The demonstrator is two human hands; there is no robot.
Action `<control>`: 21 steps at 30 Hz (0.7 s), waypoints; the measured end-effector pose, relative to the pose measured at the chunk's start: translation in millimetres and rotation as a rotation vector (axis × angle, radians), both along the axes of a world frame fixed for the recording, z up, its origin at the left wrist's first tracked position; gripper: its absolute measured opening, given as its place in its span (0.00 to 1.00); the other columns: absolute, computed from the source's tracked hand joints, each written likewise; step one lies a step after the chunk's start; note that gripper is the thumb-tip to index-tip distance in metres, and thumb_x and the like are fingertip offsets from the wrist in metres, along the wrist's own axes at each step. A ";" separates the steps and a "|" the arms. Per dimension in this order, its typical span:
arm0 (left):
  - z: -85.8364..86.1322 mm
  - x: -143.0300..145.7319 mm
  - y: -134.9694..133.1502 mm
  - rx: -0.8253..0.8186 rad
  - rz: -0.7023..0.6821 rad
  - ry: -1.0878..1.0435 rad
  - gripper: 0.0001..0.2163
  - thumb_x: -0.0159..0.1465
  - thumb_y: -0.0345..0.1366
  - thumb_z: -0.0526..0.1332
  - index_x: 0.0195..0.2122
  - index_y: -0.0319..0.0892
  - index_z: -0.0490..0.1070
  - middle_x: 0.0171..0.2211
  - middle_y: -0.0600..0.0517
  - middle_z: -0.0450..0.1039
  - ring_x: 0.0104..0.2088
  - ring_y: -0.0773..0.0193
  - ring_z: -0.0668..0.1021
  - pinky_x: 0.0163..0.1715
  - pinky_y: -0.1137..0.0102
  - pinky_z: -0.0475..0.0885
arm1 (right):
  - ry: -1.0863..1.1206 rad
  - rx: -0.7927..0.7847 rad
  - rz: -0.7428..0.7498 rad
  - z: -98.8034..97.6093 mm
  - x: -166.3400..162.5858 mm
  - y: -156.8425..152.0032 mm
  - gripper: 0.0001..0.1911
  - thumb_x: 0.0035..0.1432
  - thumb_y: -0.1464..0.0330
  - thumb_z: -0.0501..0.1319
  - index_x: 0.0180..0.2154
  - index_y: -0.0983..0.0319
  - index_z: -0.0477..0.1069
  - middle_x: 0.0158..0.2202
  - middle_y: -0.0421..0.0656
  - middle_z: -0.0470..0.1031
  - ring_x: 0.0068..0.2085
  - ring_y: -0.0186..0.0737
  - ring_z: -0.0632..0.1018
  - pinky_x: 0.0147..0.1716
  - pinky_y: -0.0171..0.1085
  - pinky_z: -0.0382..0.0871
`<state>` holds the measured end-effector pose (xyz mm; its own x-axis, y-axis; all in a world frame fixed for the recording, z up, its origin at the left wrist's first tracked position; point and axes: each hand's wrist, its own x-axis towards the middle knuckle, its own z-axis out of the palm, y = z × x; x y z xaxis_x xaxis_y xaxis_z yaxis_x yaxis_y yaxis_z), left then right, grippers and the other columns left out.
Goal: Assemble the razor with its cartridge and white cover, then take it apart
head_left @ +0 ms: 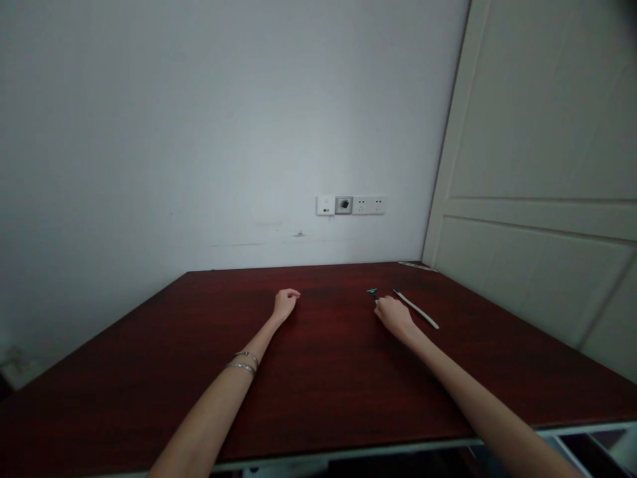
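A razor (372,291) with a teal head and dark neck points away from me on the right half of the table. My right hand (395,315) is closed around its handle, most of which the fingers hide. Just right of that hand lies a long, thin white toothbrush-like stick (421,311) with a dark far end, apart from the fingers. My left hand (286,303) rests on the dark red table (318,385), left of the razor. Its fingers are loosely curled in, and nothing shows in them. Two silver bracelets (243,363) circle the left wrist.
The table meets a white wall (269,133) carrying a row of sockets and switches (351,206). A pale panelled door (537,153) stands along the right side. Near the back right corner lies a thin light strip (417,266). Below the front edge, several objects show dimly.
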<state>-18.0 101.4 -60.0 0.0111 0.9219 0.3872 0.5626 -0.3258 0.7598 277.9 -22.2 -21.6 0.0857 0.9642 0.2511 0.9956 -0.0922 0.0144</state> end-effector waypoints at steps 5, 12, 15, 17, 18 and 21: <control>-2.5 -0.6 1.9 -0.005 0.008 -0.003 0.10 0.52 0.21 0.56 0.29 0.38 0.76 0.31 0.49 0.78 0.34 0.66 0.78 0.40 0.71 0.71 | -0.007 -0.001 -0.007 -9.7 12.5 -0.7 0.13 0.58 0.72 0.50 0.35 0.68 0.73 0.37 0.54 0.74 0.40 0.47 0.77 0.35 0.38 0.67; -3.4 -0.6 2.2 -0.022 0.015 0.006 0.09 0.51 0.21 0.58 0.29 0.38 0.76 0.31 0.49 0.78 0.34 0.66 0.78 0.39 0.73 0.71 | -0.035 -0.002 -0.009 -10.6 10.6 4.6 0.14 0.59 0.72 0.50 0.36 0.69 0.73 0.38 0.56 0.73 0.40 0.48 0.76 0.34 0.38 0.68; -1.9 -0.3 -0.1 -0.026 0.015 0.014 0.09 0.52 0.21 0.57 0.29 0.38 0.76 0.31 0.49 0.77 0.34 0.66 0.78 0.39 0.73 0.71 | -0.021 -0.008 -0.026 -10.2 8.4 2.9 0.15 0.59 0.71 0.49 0.36 0.69 0.74 0.39 0.56 0.73 0.40 0.48 0.76 0.34 0.39 0.67; -1.2 -0.3 -1.4 -0.027 0.015 0.018 0.09 0.52 0.21 0.58 0.29 0.38 0.76 0.31 0.49 0.77 0.35 0.66 0.78 0.40 0.72 0.71 | -0.014 -0.010 -0.036 -9.4 6.4 1.5 0.15 0.59 0.70 0.50 0.36 0.68 0.74 0.38 0.56 0.73 0.40 0.49 0.76 0.35 0.39 0.67; -1.0 -0.3 -1.8 -0.027 0.014 0.021 0.09 0.52 0.22 0.58 0.29 0.38 0.76 0.32 0.49 0.77 0.35 0.66 0.78 0.40 0.72 0.71 | -0.009 -0.008 -0.036 -8.6 5.8 1.0 0.15 0.59 0.69 0.50 0.36 0.68 0.74 0.38 0.56 0.73 0.40 0.49 0.76 0.35 0.39 0.67; -0.9 -0.5 -2.5 -0.026 0.012 0.027 0.09 0.52 0.22 0.57 0.29 0.38 0.76 0.32 0.48 0.77 0.35 0.66 0.78 0.40 0.72 0.71 | 0.021 0.013 -0.043 -3.2 9.6 0.8 0.17 0.60 0.66 0.50 0.36 0.68 0.74 0.38 0.56 0.74 0.40 0.49 0.76 0.36 0.38 0.67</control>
